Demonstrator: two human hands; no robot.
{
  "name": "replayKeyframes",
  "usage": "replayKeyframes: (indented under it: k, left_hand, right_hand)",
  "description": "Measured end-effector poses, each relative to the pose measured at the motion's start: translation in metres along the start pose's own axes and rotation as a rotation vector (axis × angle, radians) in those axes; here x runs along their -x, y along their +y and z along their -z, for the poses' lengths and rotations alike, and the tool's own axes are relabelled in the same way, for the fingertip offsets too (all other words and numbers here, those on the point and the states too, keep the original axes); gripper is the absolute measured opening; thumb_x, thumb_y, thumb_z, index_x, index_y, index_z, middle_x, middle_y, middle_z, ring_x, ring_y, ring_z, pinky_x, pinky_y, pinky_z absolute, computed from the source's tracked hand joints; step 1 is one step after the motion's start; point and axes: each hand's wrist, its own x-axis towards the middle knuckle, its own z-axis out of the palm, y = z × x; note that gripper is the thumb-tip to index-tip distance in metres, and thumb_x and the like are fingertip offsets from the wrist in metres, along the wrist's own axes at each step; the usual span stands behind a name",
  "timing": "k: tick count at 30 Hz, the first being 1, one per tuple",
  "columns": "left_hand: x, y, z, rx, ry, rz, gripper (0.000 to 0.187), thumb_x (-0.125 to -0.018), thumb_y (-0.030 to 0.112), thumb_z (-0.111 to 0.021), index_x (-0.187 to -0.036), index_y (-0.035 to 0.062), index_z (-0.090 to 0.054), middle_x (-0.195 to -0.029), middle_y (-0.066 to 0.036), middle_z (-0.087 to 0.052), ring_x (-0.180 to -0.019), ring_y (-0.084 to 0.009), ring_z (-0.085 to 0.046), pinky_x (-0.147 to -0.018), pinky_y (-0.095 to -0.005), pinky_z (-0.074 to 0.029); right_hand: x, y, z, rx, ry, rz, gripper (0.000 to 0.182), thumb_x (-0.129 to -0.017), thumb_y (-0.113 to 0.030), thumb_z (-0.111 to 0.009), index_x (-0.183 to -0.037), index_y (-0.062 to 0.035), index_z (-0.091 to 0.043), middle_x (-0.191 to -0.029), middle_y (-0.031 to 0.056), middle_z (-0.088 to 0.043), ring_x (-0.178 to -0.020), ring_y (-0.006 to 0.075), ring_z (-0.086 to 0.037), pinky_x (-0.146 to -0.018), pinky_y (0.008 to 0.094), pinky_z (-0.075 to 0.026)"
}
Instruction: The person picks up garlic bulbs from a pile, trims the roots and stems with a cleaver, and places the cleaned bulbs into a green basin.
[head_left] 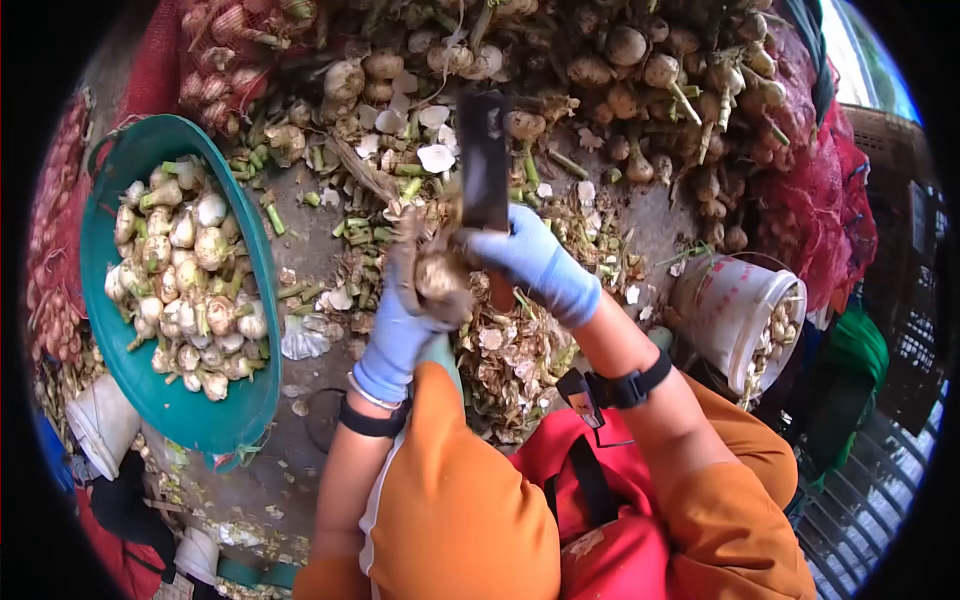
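My left hand, in a blue glove with a soiled palm, is wrapped round a garlic bulb in front of my knees. My right hand, gloved too, is closed on the handle of a broad dark blade, which points away from me. The blade is blurred, and its edge lies just right of the bulb. Whether the two touch is unclear. Under both hands are cut stalks and a heap of dry peelings.
A teal basin of trimmed bulbs stands at the left. A large pile of untrimmed garlic lies ahead. At the right are a tipped white bucket holding garlic and red mesh sacks. Another white bucket is at far left.
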Motion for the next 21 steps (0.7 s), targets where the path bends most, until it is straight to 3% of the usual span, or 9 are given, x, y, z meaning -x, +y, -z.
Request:
replayKeyframes:
  k: [2, 5, 7, 9, 10, 11, 16, 19, 21]
  left_hand:
    - [0.017, -0.003, 0.009, 0.602, -0.012, 0.298, 0.058, -0.087, 0.029, -0.071, -0.132, 0.0009, -0.049, -0.127, -0.010, -0.058, -0.108, -0.0191, -0.060, -0.097, -0.0307, -0.046]
    - [0.012, 0.010, 0.006, 0.170, 0.107, 0.225, 0.040, -0.085, 0.011, -0.071, -0.121, 0.0013, -0.057, -0.112, -0.007, -0.064, -0.102, -0.0172, -0.062, -0.090, -0.0290, -0.051]
    - [0.006, 0.035, 0.027, 0.169, 0.281, 0.148, 0.040, -0.086, 0.016, -0.072, -0.120, 0.0017, -0.057, -0.110, -0.009, -0.063, -0.099, -0.0209, -0.063, -0.088, -0.0325, -0.053]
    - [-0.005, 0.073, 0.045, 1.197, 0.422, 0.123, 0.038, -0.092, 0.036, -0.062, -0.115, 0.0065, -0.058, -0.098, -0.006, -0.060, -0.072, -0.0159, -0.058, -0.057, -0.0282, -0.050]
    - [-0.007, 0.078, 0.073, 1.215, -0.125, -0.028, 0.038, -0.094, 0.040, -0.059, -0.114, 0.0076, -0.059, -0.097, -0.002, -0.059, -0.062, -0.0100, -0.046, -0.048, -0.0267, -0.040]
    - [-0.008, 0.056, 0.092, 1.552, -0.210, -0.095, 0.048, -0.095, 0.050, -0.053, -0.115, 0.0077, -0.060, -0.103, -0.001, -0.060, -0.058, -0.0075, -0.038, -0.045, -0.0273, -0.035]
    - [-0.019, 0.010, 0.039, 0.761, 0.285, 0.327, 0.061, -0.096, 0.054, -0.049, -0.135, 0.0075, -0.049, -0.115, -0.009, -0.061, -0.112, -0.0242, -0.058, -0.092, -0.0360, -0.049]
    - [-0.006, -0.010, 0.009, 0.734, 0.164, 0.535, 0.056, -0.096, 0.039, -0.055, -0.139, 0.0039, -0.046, -0.119, -0.013, -0.061, -0.109, -0.0248, -0.059, -0.097, -0.0367, -0.046]
    - [-0.003, -0.034, 0.013, 0.575, 0.062, 0.268, 0.041, -0.094, 0.022, -0.060, -0.129, 0.0017, -0.053, -0.113, -0.011, -0.064, -0.102, -0.0199, -0.062, -0.091, -0.0325, -0.050]
  right_hand:
    - [0.014, -0.018, -0.006, 0.571, 0.028, 0.466, 0.024, -0.074, -0.024, -0.069, -0.089, -0.0070, -0.063, -0.085, 0.0139, -0.062, -0.080, 0.0305, -0.065, -0.072, 0.0390, -0.051]
    - [0.005, -0.018, 0.015, 1.043, -0.073, 0.198, 0.028, -0.076, -0.028, -0.067, -0.096, -0.0081, -0.067, -0.094, 0.0177, -0.063, -0.086, 0.0356, -0.064, -0.075, 0.0417, -0.051]
    - [-0.015, -0.006, 0.045, 1.045, -0.169, -0.322, 0.029, -0.078, -0.032, -0.065, -0.092, -0.0074, -0.067, -0.095, 0.0181, -0.064, -0.086, 0.0355, -0.064, -0.075, 0.0423, -0.051]
    - [-0.014, 0.002, 0.054, 1.010, -0.019, -0.106, 0.034, -0.077, -0.034, -0.067, -0.098, -0.0067, -0.069, -0.112, 0.0173, -0.065, -0.095, 0.0344, -0.064, -0.083, 0.0408, -0.050]
    - [-0.018, 0.012, 0.051, 0.912, -0.018, 0.016, 0.038, -0.077, -0.035, -0.067, -0.102, -0.0063, -0.069, -0.115, 0.0177, -0.064, -0.098, 0.0347, -0.063, -0.086, 0.0407, -0.050]
    - [-0.025, 0.024, 0.046, 0.811, 0.002, 0.146, 0.041, -0.076, -0.036, -0.068, -0.105, -0.0058, -0.068, -0.118, 0.0181, -0.062, -0.101, 0.0351, -0.062, -0.089, 0.0405, -0.049]
    - [-0.051, 0.034, 0.018, 1.054, 0.104, 0.104, 0.034, -0.078, -0.025, -0.067, -0.105, -0.0042, -0.068, -0.118, 0.0163, -0.062, -0.105, 0.0368, -0.060, -0.092, 0.0409, -0.049]
    - [-0.013, 0.015, -0.001, 0.908, 0.024, 0.318, 0.032, -0.074, -0.022, -0.068, -0.101, -0.0039, -0.068, -0.101, 0.0162, -0.064, -0.093, 0.0362, -0.063, -0.082, 0.0405, -0.051]
    - [0.017, 0.001, -0.013, 0.782, -0.179, 0.541, 0.023, -0.075, -0.027, -0.067, -0.082, -0.0045, -0.065, -0.089, 0.0159, -0.062, -0.083, 0.0355, -0.063, -0.076, 0.0438, -0.051]
